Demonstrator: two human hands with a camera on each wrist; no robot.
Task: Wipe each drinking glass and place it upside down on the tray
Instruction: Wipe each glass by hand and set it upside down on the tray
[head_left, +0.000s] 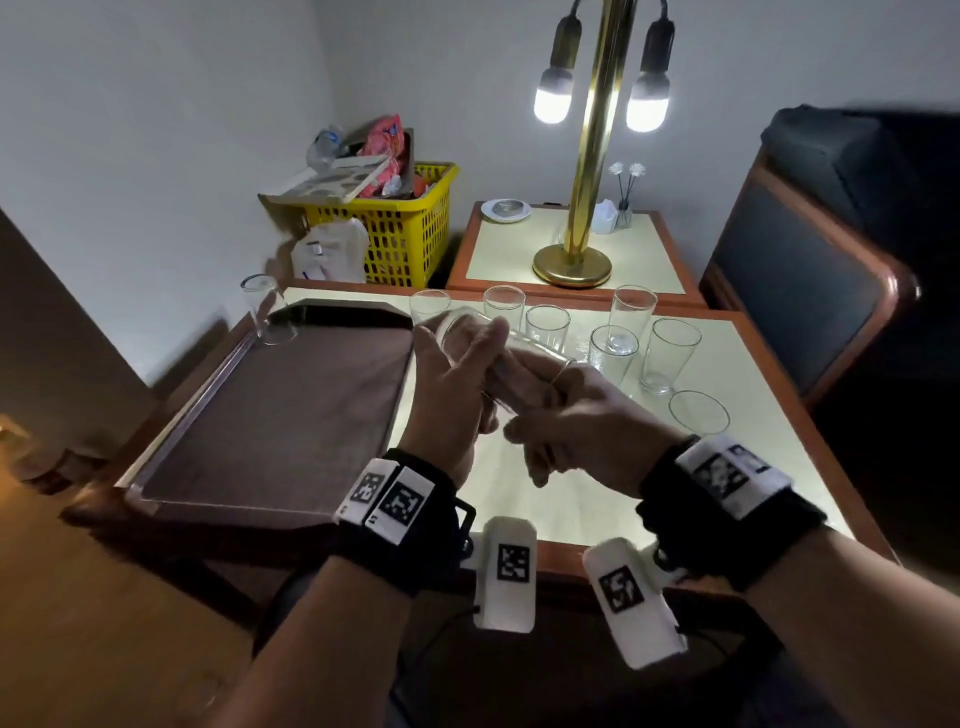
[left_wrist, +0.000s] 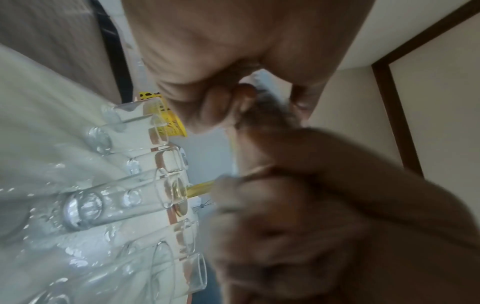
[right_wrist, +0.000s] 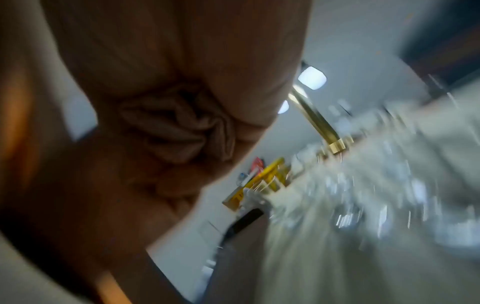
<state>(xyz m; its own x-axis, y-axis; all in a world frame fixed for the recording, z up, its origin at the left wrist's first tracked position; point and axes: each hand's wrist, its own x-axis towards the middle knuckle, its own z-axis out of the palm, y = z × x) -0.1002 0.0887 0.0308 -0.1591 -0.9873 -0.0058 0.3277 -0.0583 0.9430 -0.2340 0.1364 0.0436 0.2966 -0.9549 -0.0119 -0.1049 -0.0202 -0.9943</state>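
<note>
Gripping clear cylindrical glass (head_left: 511, 345): left hand (head_left: 457, 374); right hand (head_left: 576, 415) clutching crumpled brown cloth (right_wrist: 179, 123).

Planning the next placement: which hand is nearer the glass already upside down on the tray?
Left. The left hand grips the held glass right beside the tray, nearer the upside-down glass; the right hand is farther right.

Clear, glossy glass (head_left: 511, 340) lies in the left hand (head_left: 452, 374), with soft brown cloth (right_wrist: 179, 125) bunched in the right hand (head_left: 576, 421). Left of the hands, a matt brown cloth (head_left: 291, 410) lines the tray (head_left: 176, 410). Beyond them stand a polished brass lamp (head_left: 587, 208) and a yellow plastic basket (head_left: 400, 234).
</note>
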